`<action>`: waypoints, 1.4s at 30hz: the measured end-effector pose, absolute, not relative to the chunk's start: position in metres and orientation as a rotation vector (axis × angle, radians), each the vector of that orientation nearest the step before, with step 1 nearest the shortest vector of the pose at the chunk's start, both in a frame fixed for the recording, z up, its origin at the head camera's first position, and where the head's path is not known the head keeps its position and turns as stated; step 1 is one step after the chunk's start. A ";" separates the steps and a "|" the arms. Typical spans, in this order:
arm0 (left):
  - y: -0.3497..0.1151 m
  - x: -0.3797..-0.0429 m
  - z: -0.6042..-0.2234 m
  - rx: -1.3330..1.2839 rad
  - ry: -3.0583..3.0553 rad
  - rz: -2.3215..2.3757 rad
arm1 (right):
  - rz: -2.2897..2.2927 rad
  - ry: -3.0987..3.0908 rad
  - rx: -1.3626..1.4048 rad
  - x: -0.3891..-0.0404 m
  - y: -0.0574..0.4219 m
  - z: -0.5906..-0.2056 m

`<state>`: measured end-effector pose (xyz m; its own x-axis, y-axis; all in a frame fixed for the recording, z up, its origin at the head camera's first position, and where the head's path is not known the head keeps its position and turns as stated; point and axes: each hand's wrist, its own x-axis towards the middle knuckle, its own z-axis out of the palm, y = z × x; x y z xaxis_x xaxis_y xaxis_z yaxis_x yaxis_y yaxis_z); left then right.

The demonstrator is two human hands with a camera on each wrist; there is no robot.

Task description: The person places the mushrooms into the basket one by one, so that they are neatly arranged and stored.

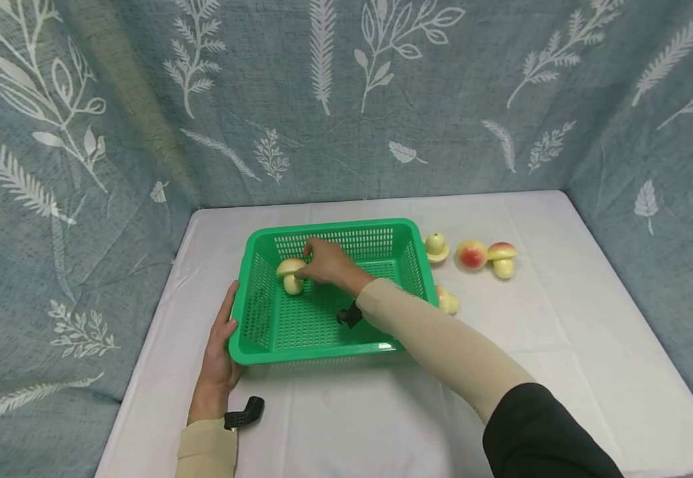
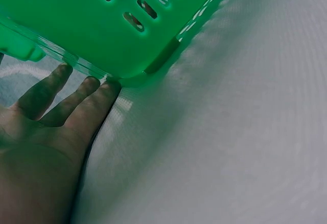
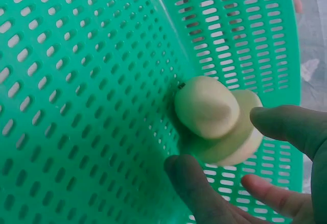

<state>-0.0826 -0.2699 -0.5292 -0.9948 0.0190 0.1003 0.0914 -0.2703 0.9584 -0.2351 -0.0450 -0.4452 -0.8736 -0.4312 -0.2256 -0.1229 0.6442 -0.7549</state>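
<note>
A toy mushroom [image 1: 292, 285] with a pale cap and a cream stem sits at the left end of the green plastic basket [image 1: 337, 228]. My right hand [image 1: 331, 264] reaches into the basket beside it. In the right wrist view the thumb [image 3: 281, 122] overlaps the edge of the mushroom's cap [image 3: 245, 142], and the other fingers are spread apart from it, close to the basket wall. My left hand [image 1: 220, 352] is at the basket's left end, outside it. The left wrist view shows its straight fingers [image 2: 76, 99] with their tips against the basket's outer wall [image 2: 82, 25].
Right of the basket on the white-covered table [image 1: 561, 398] lie more toy mushrooms: a yellow-green one [image 1: 436, 247], a red-capped one [image 1: 471, 255], another red-capped one [image 1: 503, 260] and a pale one [image 1: 449, 302] partly behind the basket. Grey-blue leaf-patterned cloth [image 1: 346, 153] encloses the table.
</note>
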 end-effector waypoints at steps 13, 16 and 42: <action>-0.270 -0.085 -0.527 -0.174 -1.877 -2.446 | -1.165 2.450 -0.444 -0.233 -0.018 -0.418; -0.270 -0.084 -0.527 -0.167 -1.881 -2.445 | -1.206 2.435 -0.441 -0.230 -0.009 -0.412; -0.266 -0.081 -0.527 -0.135 -1.890 -2.412 | -1.628 2.355 -0.401 -0.208 0.089 -0.378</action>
